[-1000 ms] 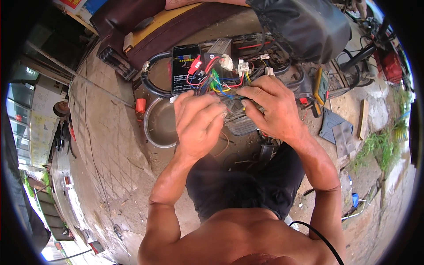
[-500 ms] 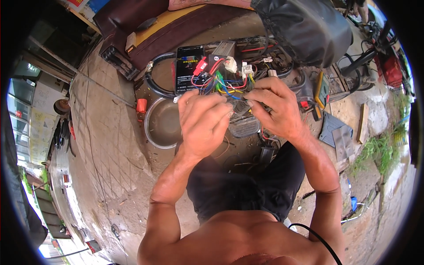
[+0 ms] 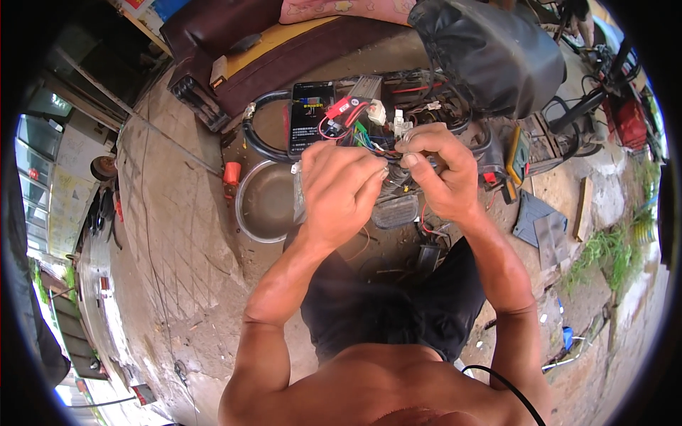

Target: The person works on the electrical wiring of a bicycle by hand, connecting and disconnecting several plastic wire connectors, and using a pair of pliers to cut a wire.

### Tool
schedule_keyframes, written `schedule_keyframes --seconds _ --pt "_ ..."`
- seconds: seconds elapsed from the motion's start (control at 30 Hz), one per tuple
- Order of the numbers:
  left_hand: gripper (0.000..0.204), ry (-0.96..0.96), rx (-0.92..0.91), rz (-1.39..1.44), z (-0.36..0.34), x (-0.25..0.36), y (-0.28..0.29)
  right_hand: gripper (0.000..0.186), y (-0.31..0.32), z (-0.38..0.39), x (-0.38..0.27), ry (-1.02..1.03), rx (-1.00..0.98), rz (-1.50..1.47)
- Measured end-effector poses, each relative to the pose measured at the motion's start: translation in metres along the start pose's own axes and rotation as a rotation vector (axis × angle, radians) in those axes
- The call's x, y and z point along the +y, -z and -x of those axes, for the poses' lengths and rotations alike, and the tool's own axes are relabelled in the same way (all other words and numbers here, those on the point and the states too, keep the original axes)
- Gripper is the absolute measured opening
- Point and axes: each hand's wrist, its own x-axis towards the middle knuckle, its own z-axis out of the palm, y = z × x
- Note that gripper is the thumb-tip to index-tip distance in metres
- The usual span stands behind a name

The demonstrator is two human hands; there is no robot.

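Observation:
My left hand (image 3: 341, 188) is closed in a pinch at the near side of a bundle of coloured wires (image 3: 364, 135), its fingertips on thin wire. Close beside it, my right hand (image 3: 451, 177) also pinches wire, thumb and forefinger bent toward each other. The exact strands under the fingertips are too small to make out. Beyond the fingers lie a red connector (image 3: 344, 108), a white plug (image 3: 399, 121) and a finned metal box (image 3: 366, 87). A phone with a lit dark screen (image 3: 312, 117) rests left of the wires, on the vehicle frame (image 3: 256, 135).
A round metal basin (image 3: 241, 206) stands at the left, next to an orange-red object (image 3: 231, 174). To the right is a yellow-green meter (image 3: 518, 153). A large black padded cover (image 3: 490, 57) and a maroon sofa (image 3: 234, 64) fill the far side. A pedal-like pad (image 3: 395, 212) lies below my hands.
Both hands have shifted slightly to the right, the left one more. The yellow wire that showed between my fingertips is now mostly hidden. The view has moved a little.

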Motion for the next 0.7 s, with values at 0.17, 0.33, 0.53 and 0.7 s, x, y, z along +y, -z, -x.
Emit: schedule_keyframes --seconds 0.17,0.33,0.53,0.7 --pt "0.027 0.032 0.059 0.037 -0.003 -0.002 -0.006 0.010 -0.006 -0.004 0.003 0.027 -0.036 0.024" --pt "0.028 0.018 0.081 0.045 -0.001 -0.003 -0.003 0.009 -0.019 -0.007 0.000 -0.236 0.033 -0.155" --pt "0.032 -0.074 0.072 0.049 0.001 -0.009 -0.001 0.012 -0.023 -0.007 0.009 -0.192 0.020 -0.102" --pt "0.034 -0.149 0.045 0.008 -0.003 -0.011 -0.001 0.011 -0.031 -0.008 0.004 -0.303 0.080 -0.225"
